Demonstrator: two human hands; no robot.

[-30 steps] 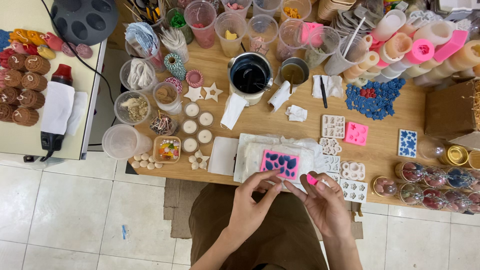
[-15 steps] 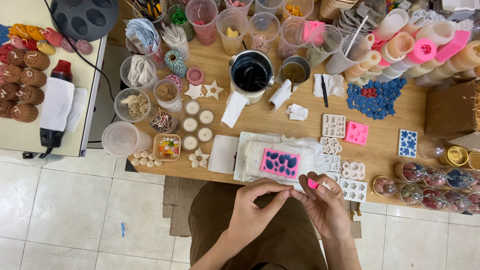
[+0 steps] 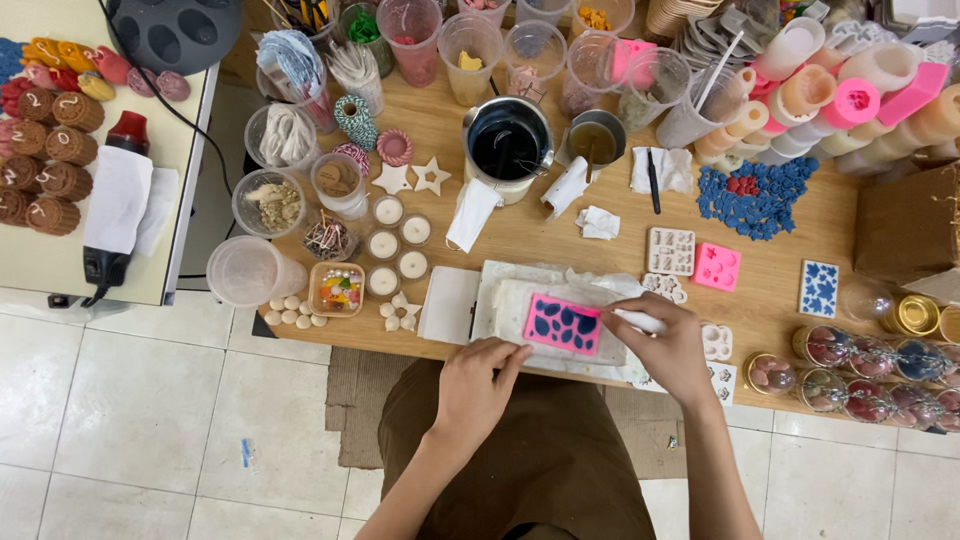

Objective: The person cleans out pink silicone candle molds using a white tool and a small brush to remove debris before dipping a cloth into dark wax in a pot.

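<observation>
Both hands moved onto the pink mould [image 3: 562, 325].

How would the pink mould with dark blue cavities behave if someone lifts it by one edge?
The pink mould looks thin and rubbery, so it would probably flex and sag. Its cavities seem filled with dark blue material, which may crack or pop out when bent. It lies flat on white sheets, so it should not roll.

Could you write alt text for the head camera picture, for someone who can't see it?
Seen from above, a person's left hand steadies a pink mould with dark blue cavities on a crowded wooden table, while the right hand holds a small white tool at its edge. Cups, moulds and a pot of dark liquid surround it.
</observation>
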